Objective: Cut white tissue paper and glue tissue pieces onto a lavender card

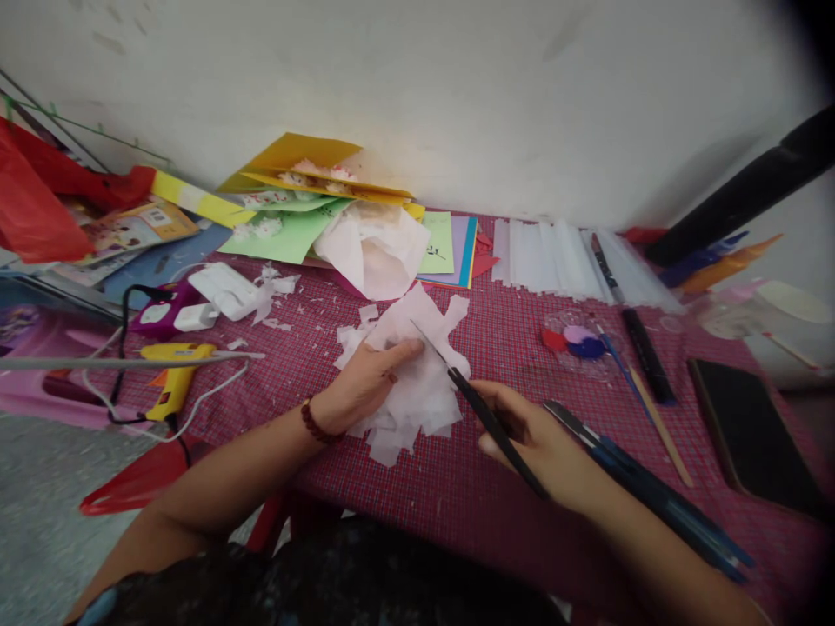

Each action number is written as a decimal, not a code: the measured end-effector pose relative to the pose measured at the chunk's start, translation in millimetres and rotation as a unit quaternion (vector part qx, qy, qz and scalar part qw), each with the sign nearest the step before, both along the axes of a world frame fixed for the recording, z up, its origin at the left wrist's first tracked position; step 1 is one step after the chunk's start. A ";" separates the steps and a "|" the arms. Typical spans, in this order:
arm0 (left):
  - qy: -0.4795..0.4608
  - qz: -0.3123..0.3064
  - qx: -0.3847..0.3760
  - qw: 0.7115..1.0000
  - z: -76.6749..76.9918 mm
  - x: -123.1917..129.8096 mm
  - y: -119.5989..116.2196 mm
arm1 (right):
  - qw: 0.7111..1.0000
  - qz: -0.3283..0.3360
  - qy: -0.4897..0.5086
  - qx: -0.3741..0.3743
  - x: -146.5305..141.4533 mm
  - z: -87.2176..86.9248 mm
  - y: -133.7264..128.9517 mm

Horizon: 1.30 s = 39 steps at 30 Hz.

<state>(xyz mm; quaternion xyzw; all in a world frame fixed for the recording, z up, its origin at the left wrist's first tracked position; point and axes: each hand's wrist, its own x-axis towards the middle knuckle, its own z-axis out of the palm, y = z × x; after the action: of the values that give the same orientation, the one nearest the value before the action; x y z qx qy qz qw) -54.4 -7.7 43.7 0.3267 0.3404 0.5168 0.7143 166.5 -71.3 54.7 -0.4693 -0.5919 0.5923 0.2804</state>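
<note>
So the right hand (pixel 522 439) had its fingers wrapped around a slim black tool (pixel 492 423), pointed metal tip near the left thumb. White paper pieces (pixel 417 413) sat in a messy pile under it, on the red checked tablecloth (pixel 515 348). The left hand (pixel 365 387) was down on that pile, but honestly I couldn't tell if it was pinching a sheet. A yellow glue gun (pixel 170 382) lay well off to the left, green paper (pixel 297 230) back near the wall (pixel 457 104).
</note>
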 end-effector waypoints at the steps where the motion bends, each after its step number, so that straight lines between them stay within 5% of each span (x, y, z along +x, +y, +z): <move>1: 0.002 -0.001 -0.004 1.000 0.2 0.3 -0.4 | 1.000 -0.001 0.001 -0.002 -0.5 0.4 0.1; 11: 0.013 0.009 -0.008 1.000 -0.6 -0.9 0.6 | 0.999 -0.019 -0.035 -0.012 -3.0 3.5 -0.7; 22: 0.002 0.057 -0.016 0.998 2.0 -12.7 9.8 | 0.999 0.042 -0.019 0.003 -0.7 0.3 -2.1; 39: -0.052 -0.026 -0.095 0.994 3.5 -0.1 -4.8 | 1.000 0.006 0.020 -0.022 -2.1 -1.1 0.3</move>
<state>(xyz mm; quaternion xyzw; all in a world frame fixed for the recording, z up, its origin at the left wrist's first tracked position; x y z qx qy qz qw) -54.4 -12.4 47.2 0.2388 0.3419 0.4796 0.7721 164.4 -71.0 53.6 -0.4603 -0.5757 0.6158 0.2784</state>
